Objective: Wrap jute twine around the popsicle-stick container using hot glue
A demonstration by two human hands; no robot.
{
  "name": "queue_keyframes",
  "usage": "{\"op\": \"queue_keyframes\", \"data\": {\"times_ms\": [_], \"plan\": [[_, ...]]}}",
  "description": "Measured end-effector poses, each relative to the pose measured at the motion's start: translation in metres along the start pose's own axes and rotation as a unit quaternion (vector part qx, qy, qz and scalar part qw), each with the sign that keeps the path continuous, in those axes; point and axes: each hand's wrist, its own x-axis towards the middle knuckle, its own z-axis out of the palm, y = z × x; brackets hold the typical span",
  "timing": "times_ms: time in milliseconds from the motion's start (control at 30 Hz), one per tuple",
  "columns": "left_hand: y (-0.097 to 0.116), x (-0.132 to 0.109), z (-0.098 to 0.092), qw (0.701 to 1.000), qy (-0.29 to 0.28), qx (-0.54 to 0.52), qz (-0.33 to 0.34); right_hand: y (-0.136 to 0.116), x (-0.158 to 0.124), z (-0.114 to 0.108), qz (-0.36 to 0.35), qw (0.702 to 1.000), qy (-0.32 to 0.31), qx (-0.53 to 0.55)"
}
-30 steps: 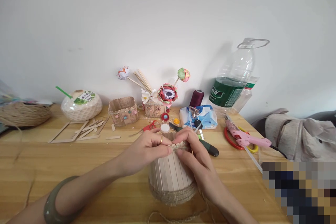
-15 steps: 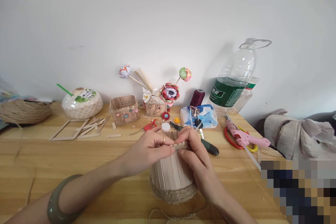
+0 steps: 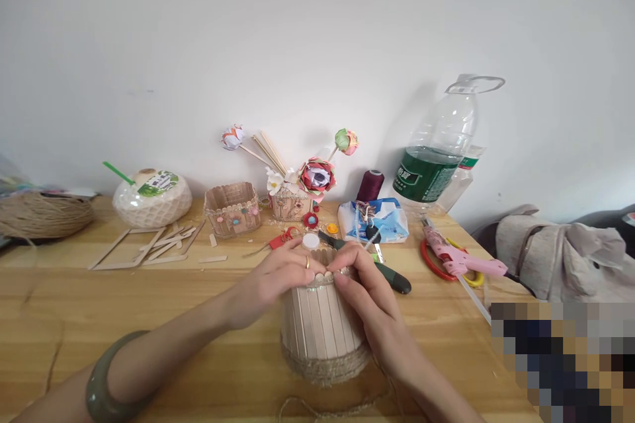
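A craft-stick basket [image 3: 322,320] stands on the table in front of me, with rough twine [image 3: 327,369] wound round its lower part. A narrow, pale trim [image 3: 317,281] runs just below its scalloped rim. My left hand [image 3: 280,277], with a ring on one finger, grips the rim from the left, thumb outside and fingers over the edge. On the right side of the same rim, my right hand [image 3: 370,291] pinches the edge and trim between thumb and forefinger. A loose twine end [image 3: 317,410] trails from the base onto the table. The right palm hides part of the basket's side.
Behind the basket are a green-handled knife [image 3: 394,277], a tissue pack [image 3: 397,221] and a thread spool [image 3: 370,186]. A pink glue gun [image 3: 476,266] lies over scissors at right. Craft sticks [image 3: 169,244], a finished-looking box [image 3: 233,218] and a twine coil [image 3: 44,215] are leftward.
My left hand has slid a little left along the rim, uncovering more of its front edge and trim. The right hand keeps its pinch. The whole view has shifted slightly.
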Motion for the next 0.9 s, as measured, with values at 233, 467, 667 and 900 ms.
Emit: {"op": "queue_keyframes", "data": {"times_ms": [233,467,667,900], "plan": [[0.0,0.002,-0.011,0.997,-0.073,0.024,0.004,0.002,-0.001,-0.009,-0.009,0.999,-0.032,-0.005],[-0.003,0.005,-0.034,0.983,-0.184,0.016,0.024,0.004,0.006,-0.02,-0.031,0.997,-0.066,0.0],[0.003,0.004,-0.043,0.968,-0.235,0.079,0.033,0.011,0.008,-0.028,-0.07,0.993,-0.09,0.002],[0.003,0.001,-0.053,0.964,-0.23,0.124,0.049,0.016,0.011,-0.03,-0.134,0.982,-0.074,-0.115]]}}
